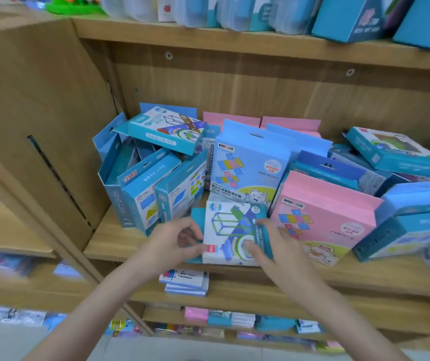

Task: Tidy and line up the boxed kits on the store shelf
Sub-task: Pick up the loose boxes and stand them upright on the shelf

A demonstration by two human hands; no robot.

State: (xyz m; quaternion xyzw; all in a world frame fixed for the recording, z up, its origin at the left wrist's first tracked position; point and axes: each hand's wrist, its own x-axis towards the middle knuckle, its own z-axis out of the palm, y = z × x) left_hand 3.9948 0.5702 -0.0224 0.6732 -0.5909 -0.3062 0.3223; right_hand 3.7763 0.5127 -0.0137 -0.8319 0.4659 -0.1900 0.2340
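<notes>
From where I sit, the far left of the wooden shelf holds three blue kits standing crooked, with a fourth blue box lying tilted across their tops. My left hand pinches the left edge of a white-and-teal kit lying flat at the shelf's front lip; my right hand curls round its right edge, fingers on the face. I judge this the squaring-up step: the kit wants standing upright next, set against the tall light-blue kit just behind it. Right of that leans one pink kit, two more pink backs showing behind. Beyond lies a jumbled heap of blue boxes; I cannot count them surely.
</notes>
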